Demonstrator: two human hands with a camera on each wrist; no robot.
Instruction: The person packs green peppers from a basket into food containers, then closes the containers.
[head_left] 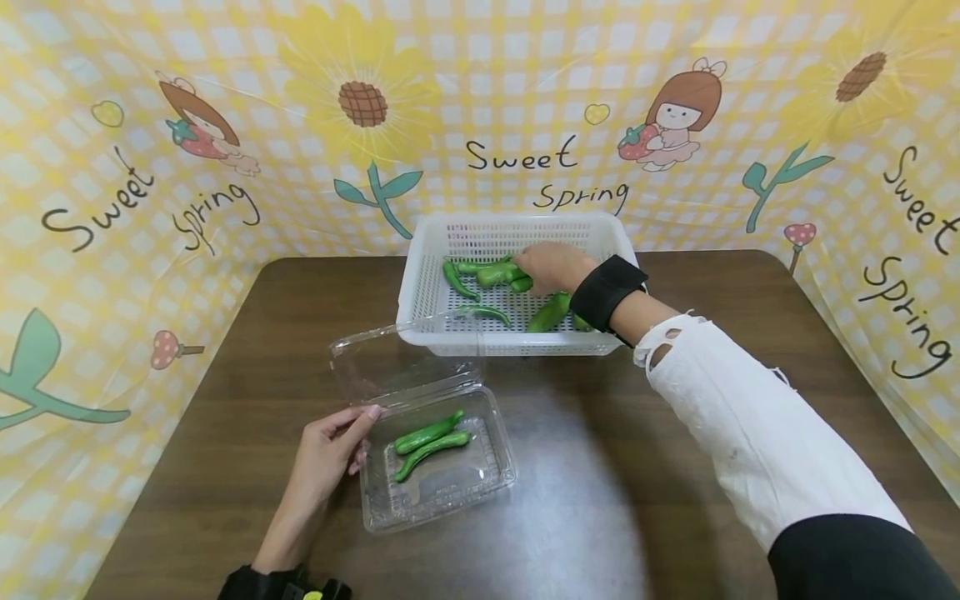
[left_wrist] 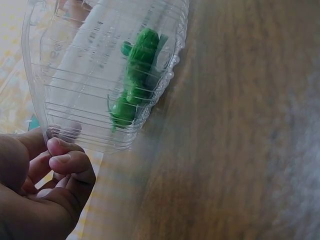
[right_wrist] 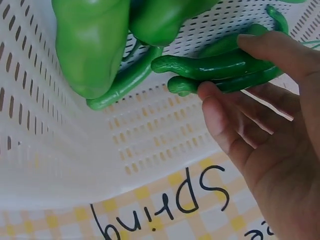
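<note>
In the head view my left hand (head_left: 330,446) pinches the left rim of a clear plastic clamshell box (head_left: 453,502), its lid (head_left: 405,358) raised. Two green chili peppers (head_left: 427,435) lie inside the box. The left wrist view has thumb and fingers (left_wrist: 65,160) closed on the box's edge. My right hand (head_left: 557,265) reaches into a white perforated basket (head_left: 517,223). Up close in the right wrist view, it grips two slim green chili peppers (right_wrist: 210,65) between thumb and fingers. Larger light-green peppers (right_wrist: 92,47) and another chili pepper (right_wrist: 125,85) lie nearby.
The basket stands at the back of the brown wooden table (head_left: 570,500), against a yellow checked cloth (head_left: 510,100). The raised lid leans toward the basket and overlaps its front-left corner in the head view. More chili peppers (head_left: 459,282) lie in the basket's left part.
</note>
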